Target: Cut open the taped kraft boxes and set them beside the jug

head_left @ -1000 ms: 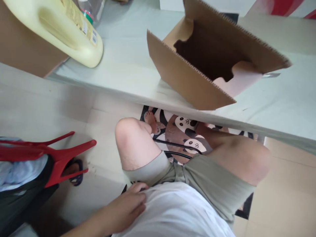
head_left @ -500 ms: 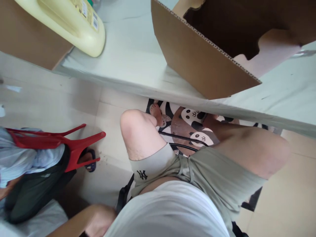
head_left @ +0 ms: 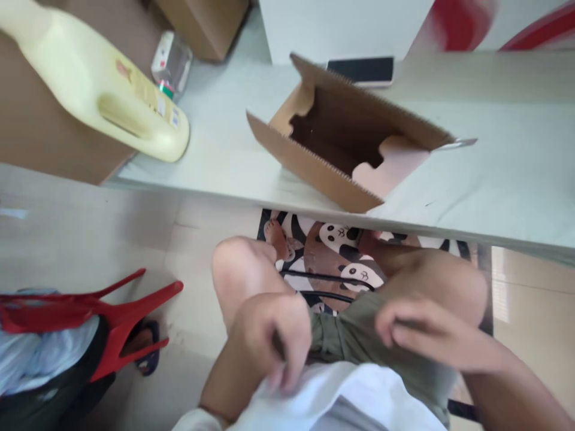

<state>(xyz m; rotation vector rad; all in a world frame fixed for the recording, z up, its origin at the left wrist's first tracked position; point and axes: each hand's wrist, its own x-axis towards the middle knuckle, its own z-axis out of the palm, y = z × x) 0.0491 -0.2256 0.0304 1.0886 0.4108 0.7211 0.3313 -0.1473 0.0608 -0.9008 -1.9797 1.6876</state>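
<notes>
My left hand [head_left: 281, 341] is raised over my lap near the left thigh, its fingers curled and smeared by motion. Across from it, my right hand [head_left: 426, 332] hovers above the right thigh, with thumb and fingers bent and also blurred. I see no object in either hand, though the blur hides the fingertips. Beyond both hands, an open brown cardboard box [head_left: 323, 179] stands at the table's near edge, its flaps raised and its inside dark. Neither hand touches it.
The pale covered table [head_left: 215, 161] carries a yellow bottle [head_left: 139, 114], a small clear package [head_left: 173, 63], a dark flat device [head_left: 362, 70] and a white box [head_left: 341, 30]. A red plastic chair [head_left: 121, 320] with a seated person is at left. A panda mat [head_left: 309, 239] lies below.
Both hands have come up over my lap; before, only my left arm and part of that hand showed at lower left. The view has shifted, revealing more of the table's far side.
</notes>
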